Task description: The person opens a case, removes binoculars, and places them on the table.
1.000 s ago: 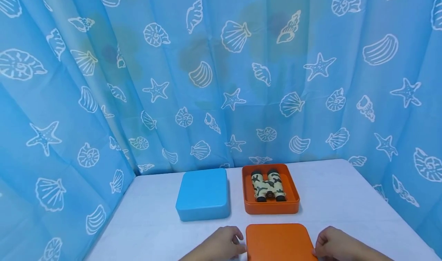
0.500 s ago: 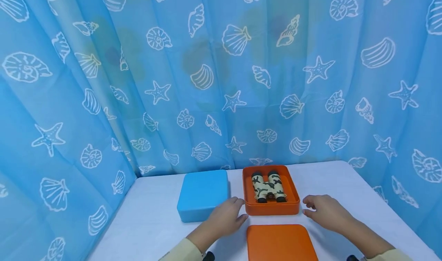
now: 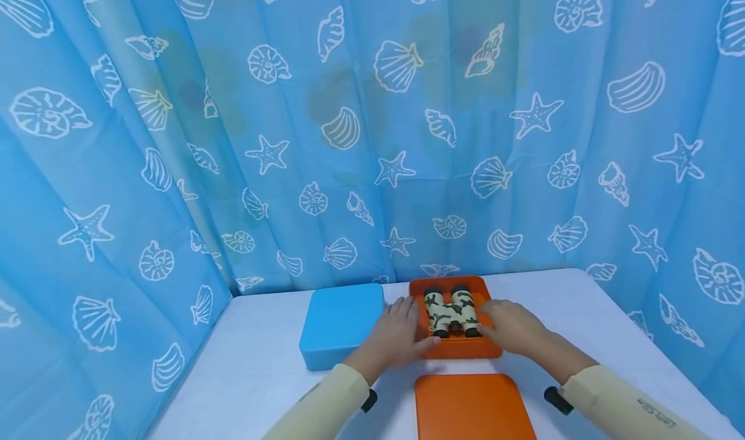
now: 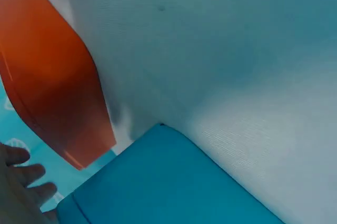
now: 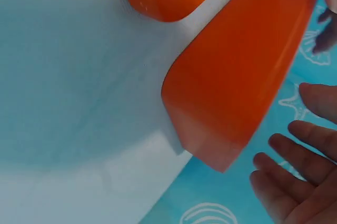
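Two hands (image 3: 401,333) beside binoculars (image 3: 451,312)

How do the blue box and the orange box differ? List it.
The blue box is closed, its lid on, while the orange box is open, its orange lid lying flat on the table in front of it. The orange box shows camouflage binoculars inside; the blue box shows no contents. Both hands, left hand and right hand, are at the orange box, not the blue one. Both boxes are square with rounded corners and similar in size.

Present: one pair of binoculars (image 3: 452,310), one orange tray (image 3: 460,347), one orange lid (image 3: 471,406), one blue box (image 3: 340,323), two hands.
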Motion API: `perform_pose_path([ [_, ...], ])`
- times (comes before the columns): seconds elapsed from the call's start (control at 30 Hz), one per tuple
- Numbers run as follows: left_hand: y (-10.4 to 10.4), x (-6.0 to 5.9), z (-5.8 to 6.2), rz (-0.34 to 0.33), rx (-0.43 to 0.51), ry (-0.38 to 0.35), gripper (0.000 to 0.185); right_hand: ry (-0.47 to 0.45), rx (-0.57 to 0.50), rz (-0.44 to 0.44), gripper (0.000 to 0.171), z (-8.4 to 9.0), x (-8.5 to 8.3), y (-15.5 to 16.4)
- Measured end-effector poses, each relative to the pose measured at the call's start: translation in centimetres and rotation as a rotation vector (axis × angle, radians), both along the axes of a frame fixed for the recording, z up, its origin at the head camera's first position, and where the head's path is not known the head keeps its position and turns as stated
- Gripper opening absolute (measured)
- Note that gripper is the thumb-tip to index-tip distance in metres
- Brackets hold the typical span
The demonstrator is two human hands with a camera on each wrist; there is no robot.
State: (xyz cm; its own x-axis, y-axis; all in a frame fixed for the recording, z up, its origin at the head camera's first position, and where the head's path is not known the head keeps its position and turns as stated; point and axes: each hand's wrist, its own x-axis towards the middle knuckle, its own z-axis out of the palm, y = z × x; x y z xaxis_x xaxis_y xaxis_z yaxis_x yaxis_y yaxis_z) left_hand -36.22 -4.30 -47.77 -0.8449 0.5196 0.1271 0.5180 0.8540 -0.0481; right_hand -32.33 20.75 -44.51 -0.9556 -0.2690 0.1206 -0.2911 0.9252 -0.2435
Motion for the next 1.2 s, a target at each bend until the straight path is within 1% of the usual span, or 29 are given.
perform_pose_path([
  [0.13, 0.6, -0.8, -0.1, 0.031, 0.008, -0.003, 0.103, -0.014, 0.01, 0.03, 0.045, -0.6, -1.6, -0.6],
  [0.3, 0.8, -1.6, -0.5, 0.049, -0.054, -0.02, 0.106, -0.015, 0.051, 0.065, 0.051, -1.4, -3.2, -1.4],
  [0.47, 0.8, -2.1, -0.5, 0.058, -0.075, -0.06, 0.109, 0.009, 0.103, 0.093, 0.057, -1.8, -4.5, -2.2],
  [0.6, 0.9, -2.4, -0.5, 0.066, -0.073, -0.081, 0.111, -0.008, 0.128, 0.082, 0.064, -2.1, -5.2, -2.7],
  [0.77, 1.2, -2.8, -0.6, 0.084, -0.071, -0.073, 0.111, -0.02, 0.181, 0.055, 0.072, -2.5, -6.0, -3.2],
  [0.9, 1.2, -2.9, -0.5, 0.091, -0.065, -0.066, 0.112, -0.004, 0.239, 0.07, 0.074, -2.7, -6.7, -3.5],
  [1.0, 1.2, -3.0, -0.5, 0.1, -0.061, -0.08, 0.112, -0.01, 0.261, 0.083, 0.075, -2.9, -7.2, -3.7],
  [1.2, 1.4, -2.9, -1.1, 0.117, -0.047, -0.099, 0.113, -0.034, 0.285, 0.084, 0.08, -3.4, -7.6, -4.1],
])
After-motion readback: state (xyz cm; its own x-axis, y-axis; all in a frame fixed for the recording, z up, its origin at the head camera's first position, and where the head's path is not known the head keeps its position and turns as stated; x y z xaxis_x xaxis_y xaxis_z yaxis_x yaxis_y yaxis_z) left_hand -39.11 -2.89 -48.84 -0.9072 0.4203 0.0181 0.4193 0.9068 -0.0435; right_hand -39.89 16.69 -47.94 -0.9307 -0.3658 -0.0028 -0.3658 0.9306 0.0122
